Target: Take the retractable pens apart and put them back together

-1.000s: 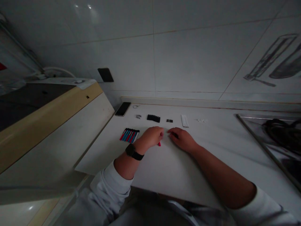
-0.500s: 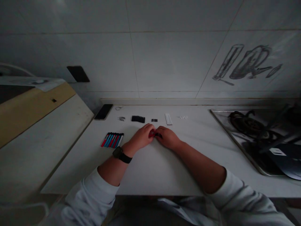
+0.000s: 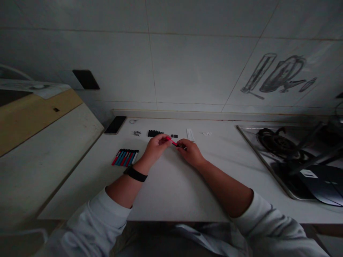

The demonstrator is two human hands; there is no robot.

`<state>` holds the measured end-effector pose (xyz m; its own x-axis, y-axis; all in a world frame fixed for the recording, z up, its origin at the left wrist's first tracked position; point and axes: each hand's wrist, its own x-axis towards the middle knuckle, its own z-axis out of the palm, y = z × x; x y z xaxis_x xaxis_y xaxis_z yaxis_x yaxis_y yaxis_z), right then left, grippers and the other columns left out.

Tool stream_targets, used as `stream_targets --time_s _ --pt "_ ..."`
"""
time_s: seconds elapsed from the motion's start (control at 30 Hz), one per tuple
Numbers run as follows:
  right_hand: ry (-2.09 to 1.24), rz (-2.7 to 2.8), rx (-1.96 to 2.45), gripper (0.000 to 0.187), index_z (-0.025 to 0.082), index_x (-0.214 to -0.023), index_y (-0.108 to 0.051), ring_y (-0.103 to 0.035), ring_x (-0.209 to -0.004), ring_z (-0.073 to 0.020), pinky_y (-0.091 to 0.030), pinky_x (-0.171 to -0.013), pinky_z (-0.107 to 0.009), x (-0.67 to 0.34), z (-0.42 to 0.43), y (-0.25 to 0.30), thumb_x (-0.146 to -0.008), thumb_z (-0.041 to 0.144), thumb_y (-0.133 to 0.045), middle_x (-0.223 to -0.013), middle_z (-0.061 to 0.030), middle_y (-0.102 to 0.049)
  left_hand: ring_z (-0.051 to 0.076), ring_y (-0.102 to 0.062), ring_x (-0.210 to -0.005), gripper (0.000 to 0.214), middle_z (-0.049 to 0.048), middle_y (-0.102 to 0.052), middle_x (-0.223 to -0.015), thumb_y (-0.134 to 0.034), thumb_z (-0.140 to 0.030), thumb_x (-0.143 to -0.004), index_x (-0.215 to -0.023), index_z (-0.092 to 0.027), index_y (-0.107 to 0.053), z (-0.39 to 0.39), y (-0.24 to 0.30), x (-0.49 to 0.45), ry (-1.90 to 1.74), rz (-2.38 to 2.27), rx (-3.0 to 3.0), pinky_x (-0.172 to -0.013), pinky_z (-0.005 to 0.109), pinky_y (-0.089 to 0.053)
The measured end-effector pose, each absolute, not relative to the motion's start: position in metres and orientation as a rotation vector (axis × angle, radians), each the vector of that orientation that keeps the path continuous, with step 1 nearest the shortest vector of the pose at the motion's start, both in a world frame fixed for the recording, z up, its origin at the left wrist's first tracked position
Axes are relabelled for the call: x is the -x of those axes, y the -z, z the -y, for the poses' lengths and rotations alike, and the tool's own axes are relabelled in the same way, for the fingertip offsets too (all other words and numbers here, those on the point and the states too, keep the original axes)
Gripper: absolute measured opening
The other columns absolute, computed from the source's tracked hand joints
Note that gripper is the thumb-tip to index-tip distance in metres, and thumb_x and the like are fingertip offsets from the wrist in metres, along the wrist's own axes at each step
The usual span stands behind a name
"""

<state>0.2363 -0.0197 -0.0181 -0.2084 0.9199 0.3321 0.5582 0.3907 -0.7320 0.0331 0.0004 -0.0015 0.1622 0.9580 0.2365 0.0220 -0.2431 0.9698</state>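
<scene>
Above the white tabletop [image 3: 166, 192], a small red pen [image 3: 174, 143] with a dark end spans the gap between my hands. My left hand [image 3: 156, 148] pinches its red end between thumb and fingers. At the dark end, the fingers of my right hand [image 3: 190, 152] are closed; part of that end is hidden by them. Just behind my left hand lies a row of black pieces [image 3: 154, 133]. Small dark pieces [image 3: 174, 136] and thin white sticks [image 3: 190, 134] lie beyond my fingertips.
Left of my wrist is a row of red, blue and white pens [image 3: 124, 157] with black ends. Small metal springs [image 3: 137, 133], a ring [image 3: 133, 121] and a phone [image 3: 115, 125] lie behind. Tiny white pieces [image 3: 206, 133] sit right, before a gas stove [image 3: 273, 157].
My hands have tilted and drawn slightly apart, showing more of the red pen between them. The left hand has moved up and left. The whole view has shifted a little.
</scene>
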Motion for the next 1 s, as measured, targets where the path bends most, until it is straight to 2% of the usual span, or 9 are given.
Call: stream_targets --time_s 0.23,0.3,0.4,0.47,0.6,0.67,0.73,0.9,1.0 --pt "-0.612 1.918 1.391 0.015 0.02 -0.089 -0.075 -0.054 -0.061 -0.0123 -0.037 -0.062 -0.025 -0.236 0.024 0.002 -0.093 0.031 -0.066 -0.07 0.0007 -0.068 0.013 -0.063 -0.075 0.034 0.0015 -0.068 -0.084 -0.084 -0.039 -0.074 -0.093 -0.016 -0.068 0.003 -0.001 -0.038 -1.352 -0.931 -1.161 -0.077 0.03 -0.054" --pt "-0.598 1.941 1.397 0.016 0.02 -0.087 -0.075 -0.054 -0.061 -0.0123 -0.036 -0.062 -0.025 -0.236 0.026 -0.001 -0.094 0.03 -0.064 -0.069 0.0006 -0.068 0.012 -0.062 -0.073 0.033 0.0007 -0.066 -0.082 -0.084 -0.038 -0.074 -0.092 -0.017 -0.067 0.004 -0.001 -0.039 -1.393 -0.946 -1.138 -0.077 0.029 -0.053" --pt "-0.531 1.985 1.383 0.016 0.021 -0.089 -0.074 -0.058 -0.066 -0.0137 -0.04 -0.067 -0.026 -0.236 0.027 -0.001 -0.095 0.027 -0.062 -0.077 -0.0013 -0.071 0.012 -0.062 -0.074 0.031 0.0006 -0.065 -0.082 -0.083 -0.038 -0.077 -0.093 -0.017 -0.066 0.003 -0.003 -0.038 -1.443 -0.968 -1.152 -0.078 0.029 -0.052" --pt "-0.466 1.98 1.376 0.014 0.021 -0.099 -0.072 -0.061 -0.072 -0.0151 -0.045 -0.072 -0.028 -0.237 0.027 0.003 -0.095 0.024 -0.06 -0.09 -0.0041 -0.073 0.013 -0.063 -0.075 0.031 0.0009 -0.066 -0.084 -0.081 -0.037 -0.079 -0.096 -0.018 -0.065 0.002 -0.004 -0.035 -1.452 -0.972 -1.197 -0.078 0.029 -0.052" --pt "-0.378 1.988 1.203 0.036 0.02 -0.132 -0.058 -0.066 -0.096 -0.0199 -0.052 -0.088 -0.034 -0.237 0.03 0.008 -0.096 0.024 -0.058 -0.12 -0.0121 -0.068 0.014 -0.065 -0.081 0.032 0.0017 -0.067 -0.09 -0.08 -0.032 -0.078 -0.101 -0.019 -0.063 0.0 -0.002 -0.031 -1.38 -0.974 -1.371 -0.079 0.028 -0.052" --pt "-0.352 2.079 1.107 0.041 0.021 -0.135 -0.056 -0.064 -0.109 -0.0234 -0.051 -0.096 -0.038 -0.235 0.032 0.007 -0.095 0.028 -0.061 -0.124 -0.0139 -0.066 0.015 -0.066 -0.082 0.028 0.0018 -0.068 -0.087 -0.079 -0.03 -0.078 -0.097 -0.019 -0.062 0.001 0.002 -0.034 -1.301 -0.979 -1.466 -0.079 0.029 -0.053" --pt "-0.338 2.139 1.124 0.042 0.021 -0.135 -0.056 -0.064 -0.112 -0.0252 -0.05 -0.099 -0.04 -0.233 0.035 0.004 -0.095 0.029 -0.064 -0.125 -0.0142 -0.067 0.016 -0.067 -0.081 0.024 0.0021 -0.07 -0.086 -0.078 -0.03 -0.079 -0.093 -0.019 -0.062 0.004 0.005 -0.037 -1.2 -0.962 -1.533 -0.078 0.029 -0.053" --pt "-0.323 2.232 1.333 0.031 0.023 -0.129 -0.062 -0.068 -0.1 -0.0218 -0.049 -0.09 -0.033 -0.239 0.037 -0.008 -0.099 0.022 -0.055 -0.118 -0.0095 -0.073 0.017 -0.068 -0.079 0.014 0.0031 -0.074 -0.087 -0.07 -0.034 -0.089 -0.09 -0.02 -0.068 0.01 0.005 -0.038 -1.036 -1.017 -1.758 -0.075 0.029 -0.052" --pt "-0.271 2.377 1.415 0.025 0.023 -0.12 -0.067 -0.068 -0.09 -0.0206 -0.045 -0.079 -0.03 -0.243 0.04 -0.016 -0.097 0.025 -0.059 -0.106 -0.0076 -0.075 0.017 -0.067 -0.078 0.013 0.0031 -0.076 -0.087 -0.068 -0.032 -0.092 -0.09 -0.021 -0.074 0.012 0.001 -0.033 -0.94 -1.093 -1.987 -0.074 0.03 -0.05"
